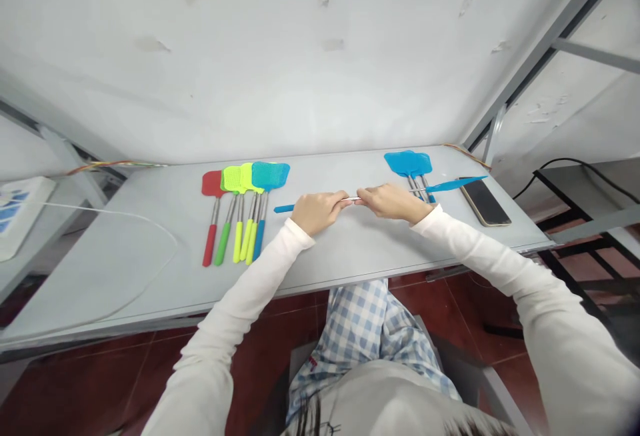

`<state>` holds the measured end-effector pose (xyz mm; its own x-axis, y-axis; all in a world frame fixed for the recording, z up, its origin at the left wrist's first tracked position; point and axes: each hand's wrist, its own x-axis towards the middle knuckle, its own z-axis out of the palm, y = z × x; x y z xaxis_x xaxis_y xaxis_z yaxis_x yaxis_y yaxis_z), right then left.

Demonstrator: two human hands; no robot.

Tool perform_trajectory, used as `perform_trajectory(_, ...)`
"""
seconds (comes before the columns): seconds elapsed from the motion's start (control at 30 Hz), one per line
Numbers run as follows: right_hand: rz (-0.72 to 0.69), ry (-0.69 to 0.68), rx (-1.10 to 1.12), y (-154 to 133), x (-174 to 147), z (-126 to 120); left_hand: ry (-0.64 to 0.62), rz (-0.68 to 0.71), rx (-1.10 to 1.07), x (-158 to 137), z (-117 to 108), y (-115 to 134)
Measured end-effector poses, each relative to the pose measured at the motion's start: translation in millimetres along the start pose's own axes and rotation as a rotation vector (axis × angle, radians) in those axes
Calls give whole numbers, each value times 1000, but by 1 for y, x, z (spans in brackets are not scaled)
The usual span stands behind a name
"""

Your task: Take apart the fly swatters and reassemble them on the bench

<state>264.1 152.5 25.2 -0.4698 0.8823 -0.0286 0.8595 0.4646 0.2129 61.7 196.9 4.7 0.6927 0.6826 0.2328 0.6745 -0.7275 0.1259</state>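
Note:
A blue fly swatter (453, 185) with a thin metal rod lies level across both my hands, above the middle of the table. My left hand (319, 212) is closed round its rod near the handle, and the blue handle end pokes out to the left. Closed on the rod farther right is my right hand (390, 201), with the blue paddle, seen nearly edge-on, beyond it. Between the hands a short stretch of bare metal shows. Behind my right hand more blue fly swatters (407, 163) lie on the table, their handles partly hidden.
Left of my hands lies a row of fly swatters (241, 179) in red, green, yellow and blue. A phone (485, 203) rests on the right of the grey table (150, 236). A white cable (165, 229) curves across the left side. A wall stands behind.

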Motion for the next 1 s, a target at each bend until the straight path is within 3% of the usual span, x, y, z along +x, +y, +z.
perform_trajectory(0.13, 44, 77, -139, 28, -11, 1, 6, -35, -16, -6, -11, -22)
perform_trajectory(0.27, 161, -8, -199, 51, -26, 1, -43, 9, 6, -15, -22, -49)
perform_trajectory(0.4, 246, -91, -208, 57, -30, 5, -67, 5, 84, -22, -21, -58)
perform_trajectory(0.53, 223, -125, -172, 50, -21, 4, -112, 31, 48, -22, -12, -46)
perform_trajectory(0.77, 141, -118, -115, 6, 3, -9, -107, 72, -20, -11, 2, -4)
perform_trajectory(0.9, 161, -124, -77, -5, 6, -5, -120, 72, -9, -10, 2, -2)
perform_trajectory(1.0, 146, -54, -88, -3, 2, -5, -110, 49, 18, -8, -2, -8)
